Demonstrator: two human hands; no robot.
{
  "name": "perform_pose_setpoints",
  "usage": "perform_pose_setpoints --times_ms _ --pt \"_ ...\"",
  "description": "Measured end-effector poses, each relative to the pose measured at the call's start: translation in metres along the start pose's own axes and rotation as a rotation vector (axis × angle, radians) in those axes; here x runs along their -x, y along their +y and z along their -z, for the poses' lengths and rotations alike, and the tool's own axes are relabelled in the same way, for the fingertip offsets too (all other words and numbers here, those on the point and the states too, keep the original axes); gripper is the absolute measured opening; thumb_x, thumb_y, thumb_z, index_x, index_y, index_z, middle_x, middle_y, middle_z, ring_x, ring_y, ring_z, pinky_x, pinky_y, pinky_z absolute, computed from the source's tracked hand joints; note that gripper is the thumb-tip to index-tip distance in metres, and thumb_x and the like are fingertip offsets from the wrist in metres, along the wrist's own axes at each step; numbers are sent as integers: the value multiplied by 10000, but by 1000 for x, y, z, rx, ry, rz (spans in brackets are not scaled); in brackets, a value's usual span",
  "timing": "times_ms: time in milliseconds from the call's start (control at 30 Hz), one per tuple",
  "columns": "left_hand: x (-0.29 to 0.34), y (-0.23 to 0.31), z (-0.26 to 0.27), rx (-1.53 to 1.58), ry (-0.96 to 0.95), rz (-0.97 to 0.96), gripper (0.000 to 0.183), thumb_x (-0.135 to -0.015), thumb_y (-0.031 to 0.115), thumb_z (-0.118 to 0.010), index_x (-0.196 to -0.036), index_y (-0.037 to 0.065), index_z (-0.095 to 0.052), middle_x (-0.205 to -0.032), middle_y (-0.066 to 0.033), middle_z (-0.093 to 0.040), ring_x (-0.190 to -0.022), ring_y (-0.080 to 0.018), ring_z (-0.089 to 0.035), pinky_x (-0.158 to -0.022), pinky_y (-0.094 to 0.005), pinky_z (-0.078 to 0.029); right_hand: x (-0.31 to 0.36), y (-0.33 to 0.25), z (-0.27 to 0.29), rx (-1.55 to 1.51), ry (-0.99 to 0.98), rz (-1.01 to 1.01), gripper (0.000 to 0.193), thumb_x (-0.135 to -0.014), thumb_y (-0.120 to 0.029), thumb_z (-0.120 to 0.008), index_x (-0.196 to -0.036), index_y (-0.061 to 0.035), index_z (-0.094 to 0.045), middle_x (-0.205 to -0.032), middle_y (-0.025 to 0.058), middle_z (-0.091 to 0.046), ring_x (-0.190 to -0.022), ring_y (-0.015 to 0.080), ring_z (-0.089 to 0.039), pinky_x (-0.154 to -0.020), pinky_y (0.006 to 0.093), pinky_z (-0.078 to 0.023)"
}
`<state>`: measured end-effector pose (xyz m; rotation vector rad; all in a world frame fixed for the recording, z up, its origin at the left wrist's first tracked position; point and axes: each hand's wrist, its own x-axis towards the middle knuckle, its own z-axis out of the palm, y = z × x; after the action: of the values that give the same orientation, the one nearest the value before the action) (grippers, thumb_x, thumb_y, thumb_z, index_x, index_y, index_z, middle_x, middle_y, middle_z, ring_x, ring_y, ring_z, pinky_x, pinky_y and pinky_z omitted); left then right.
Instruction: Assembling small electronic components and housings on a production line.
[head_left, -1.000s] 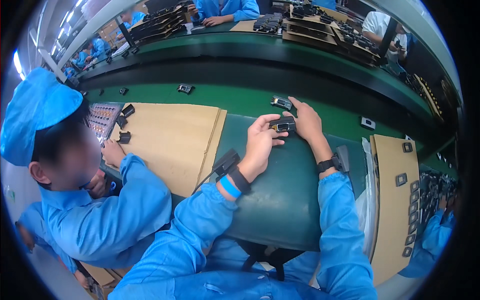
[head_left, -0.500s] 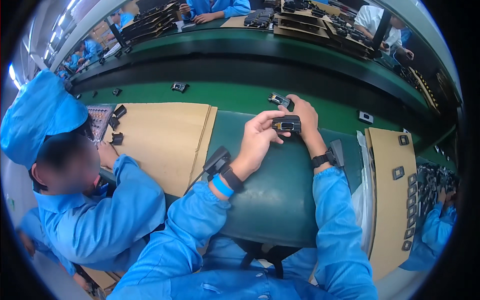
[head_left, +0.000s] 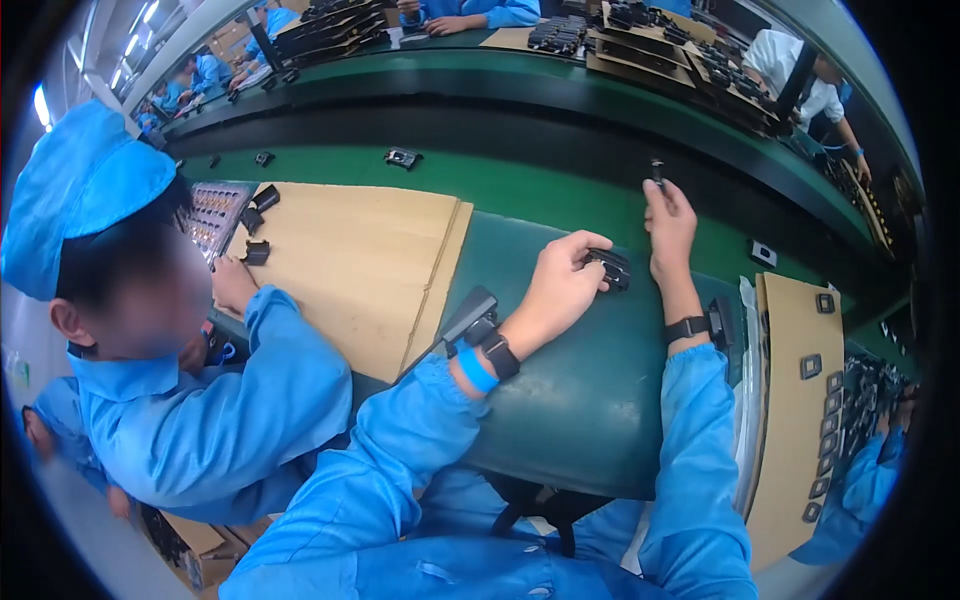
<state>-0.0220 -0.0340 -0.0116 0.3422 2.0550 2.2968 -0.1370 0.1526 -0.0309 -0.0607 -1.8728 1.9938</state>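
Left hand (head_left: 565,290): fingers narrow, thumb and fingertips closed on a casing (head_left: 614,270). Casing black, blocky, apparently hard plastic, with lighter detail on its face; held over the far edge of the mat (head_left: 555,420). Whether it touches the mat, cannot tell.

Right hand (head_left: 671,228): reached over the belt (head_left: 540,190), thumb and fingers pinching a slim dark piece (head_left: 657,173), seen nearly edge-on, its tip pale. Its contact with the belt cannot be made out.

Mat: dark green, smooth, dull sheen. Belt: flat, brighter green, crossing beyond it; a dark oblong unit (head_left: 403,158) left of centre, a pale boxy one (head_left: 763,252) to the right.

Left of mat: tan card (head_left: 350,270), matte, straight-edged, layered at its right side. Curved black parts (head_left: 257,253) by its left edge; next to them a clear tray (head_left: 208,212) with rows of small pieces. Right: upright-looking card (head_left: 785,430) bearing dark rounded frames (head_left: 811,366).

Room: blue-capped co-worker (head_left: 200,400) close at left; others beyond the belt, near stacked card sheets (head_left: 640,60) loaded with black parts. Strip lights upper left.
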Motion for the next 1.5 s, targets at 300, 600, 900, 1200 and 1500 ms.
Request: perform_pose_setpoints --times_ms 300,600,900,1200,1500 --pt "11 26 3 -421 -149 141 345 -1012 261 -598 -1110 -43 -727 -789 -157 -746 -669 -240 -753 -617 -354 -593 68 -33 62 35 -14 36 406 -1003 -136 -748 -1347 45 -631 -880 -30 -622 -689 29 -519 -593 196 -398" --pt "60 74 6 -1060 158 -270 255 -984 268 -705 -1043 27 -761 -674 -199 -679 -619 -352 -693 -588 -441 -532 106 -42 81 151 -74 -52 387 -973 -99 -774 -1307 45 -643 -867 -34 -622 -715 10 -537 -611 187 -411" --pt "184 21 48 -862 442 -126 161 -940 26 -723 -1095 -14 -736 -631 -101 -573 -517 -174 -524 -517 -329 -414 101 -38 76 183 -126 -48 398 -954 -120 -797 -1282 56 -656 -840 -35 -613 -705 17 -540 -617 184 -412" --pt "201 -1 50 -1128 441 -341 259 -878 -41 -699 -1129 -2 -750 -735 -114 -598 -683 -287 -584 -635 -406 -462 105 -42 76 200 -145 -68 402 -954 -116 -797 -1288 55 -656 -815 -43 -600 -695 12 -525 -612 187 -401" --pt "196 2 51 -1186 479 -290 417 -855 49 -685 -1265 -25 -676 -1251 -190 -654 -1089 -391 -598 -977 -489 -473 107 -43 77 237 -136 -91 384 -961 -119 -791 -1286 42 -666 -808 -65 -585 -680 5 -491 -594 188 -363"
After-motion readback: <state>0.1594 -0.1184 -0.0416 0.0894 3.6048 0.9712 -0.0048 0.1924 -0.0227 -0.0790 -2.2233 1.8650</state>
